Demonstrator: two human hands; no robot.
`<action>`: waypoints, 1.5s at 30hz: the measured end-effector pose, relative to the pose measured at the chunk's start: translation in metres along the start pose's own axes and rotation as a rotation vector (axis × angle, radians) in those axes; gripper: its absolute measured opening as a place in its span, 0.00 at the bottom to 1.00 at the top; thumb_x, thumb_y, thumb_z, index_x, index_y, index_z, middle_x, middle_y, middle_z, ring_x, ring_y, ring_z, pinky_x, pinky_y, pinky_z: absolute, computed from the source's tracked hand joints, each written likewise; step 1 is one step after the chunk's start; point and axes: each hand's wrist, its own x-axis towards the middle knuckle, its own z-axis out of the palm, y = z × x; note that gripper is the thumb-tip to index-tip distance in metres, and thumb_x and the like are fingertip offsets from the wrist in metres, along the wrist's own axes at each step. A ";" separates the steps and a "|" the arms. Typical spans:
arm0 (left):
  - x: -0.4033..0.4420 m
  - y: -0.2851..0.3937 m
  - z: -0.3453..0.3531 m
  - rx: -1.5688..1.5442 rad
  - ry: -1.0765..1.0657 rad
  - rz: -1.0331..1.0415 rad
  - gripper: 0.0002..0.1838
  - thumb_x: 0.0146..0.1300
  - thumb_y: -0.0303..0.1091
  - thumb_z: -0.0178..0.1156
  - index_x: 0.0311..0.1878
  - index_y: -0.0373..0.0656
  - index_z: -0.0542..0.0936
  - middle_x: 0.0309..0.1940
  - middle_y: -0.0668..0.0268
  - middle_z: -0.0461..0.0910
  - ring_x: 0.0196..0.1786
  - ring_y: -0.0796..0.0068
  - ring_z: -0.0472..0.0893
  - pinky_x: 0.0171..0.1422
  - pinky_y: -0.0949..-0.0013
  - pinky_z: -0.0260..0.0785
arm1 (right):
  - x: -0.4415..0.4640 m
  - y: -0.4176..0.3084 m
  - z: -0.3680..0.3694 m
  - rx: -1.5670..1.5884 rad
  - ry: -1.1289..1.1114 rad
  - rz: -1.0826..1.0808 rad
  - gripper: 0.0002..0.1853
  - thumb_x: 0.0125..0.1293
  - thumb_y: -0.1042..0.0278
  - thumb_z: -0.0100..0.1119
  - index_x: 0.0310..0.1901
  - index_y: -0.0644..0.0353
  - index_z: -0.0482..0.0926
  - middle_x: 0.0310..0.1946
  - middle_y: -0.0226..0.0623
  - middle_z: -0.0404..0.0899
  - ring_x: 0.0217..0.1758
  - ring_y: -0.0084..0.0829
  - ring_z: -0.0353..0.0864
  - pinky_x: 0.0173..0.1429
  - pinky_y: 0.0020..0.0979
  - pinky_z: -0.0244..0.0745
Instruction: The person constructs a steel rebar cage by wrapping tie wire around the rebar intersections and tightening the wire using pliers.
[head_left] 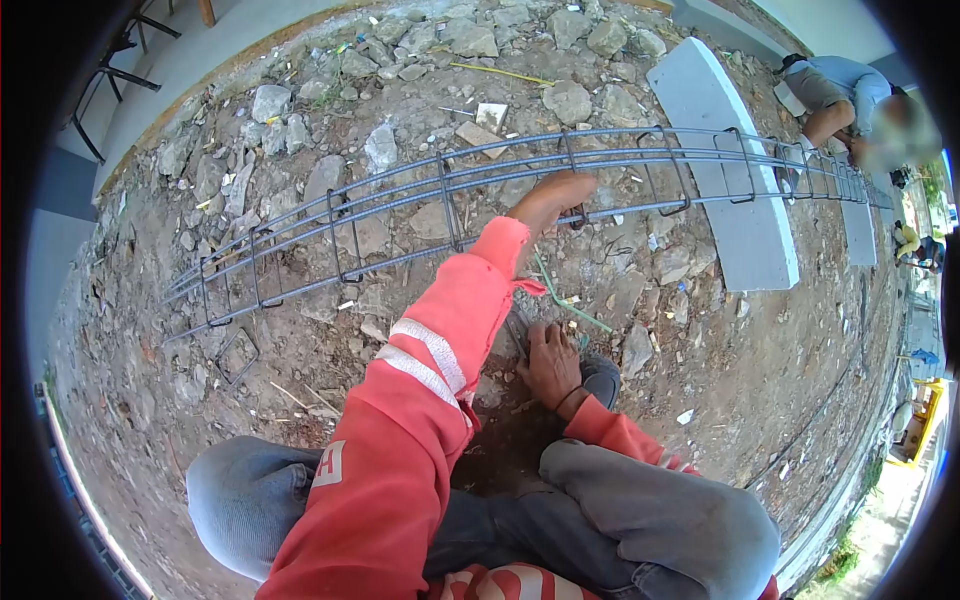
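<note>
A long rebar cage (400, 188) of steel bars and square stirrups stretches across the rubble, curving in this wide view. My left hand (553, 196) reaches over its near bar and closes at the bars beside a stirrup (571, 213); its fingertips are partly hidden. Lower down, my right hand (552, 366) is bent low beside my dark shoe (600, 380), back of the hand up, fingers curled. A dark, narrow piece (517, 332) shows at those fingers, too small to name. A green strip (575, 310) lies just beyond that hand.
A grey slab (740, 200) lies under the cage, with another slab (858, 232) farther right. Stones (470, 40) and broken concrete cover the ground. One person (840, 95) crouches at the cage's far right end. A loose stirrup (238, 356) rests at left.
</note>
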 end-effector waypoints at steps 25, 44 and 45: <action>0.002 0.007 -0.002 0.105 -0.053 0.100 0.22 0.63 0.53 0.57 0.37 0.39 0.80 0.33 0.65 0.78 0.35 0.71 0.73 0.41 0.60 0.65 | 0.041 0.007 -0.257 -1.020 0.032 -0.116 0.17 0.67 0.71 0.49 0.56 0.65 0.77 0.66 0.44 0.68 0.71 0.45 0.65 0.75 0.63 0.51; -0.010 0.019 0.006 0.347 0.134 0.027 0.24 0.57 0.49 0.51 0.40 0.39 0.85 0.41 0.51 0.86 0.45 0.54 0.85 0.49 0.59 0.72 | 0.040 0.007 -0.233 -0.832 -0.108 -0.036 0.11 0.65 0.73 0.53 0.47 0.66 0.73 0.45 0.47 0.79 0.45 0.48 0.85 0.43 0.48 0.81; -0.012 0.024 0.006 0.355 0.127 0.023 0.24 0.57 0.49 0.51 0.40 0.39 0.85 0.41 0.51 0.86 0.45 0.54 0.85 0.49 0.59 0.72 | 0.035 0.010 -0.227 -0.760 -0.108 -0.033 0.10 0.63 0.74 0.52 0.45 0.66 0.72 0.42 0.49 0.79 0.40 0.52 0.85 0.42 0.50 0.81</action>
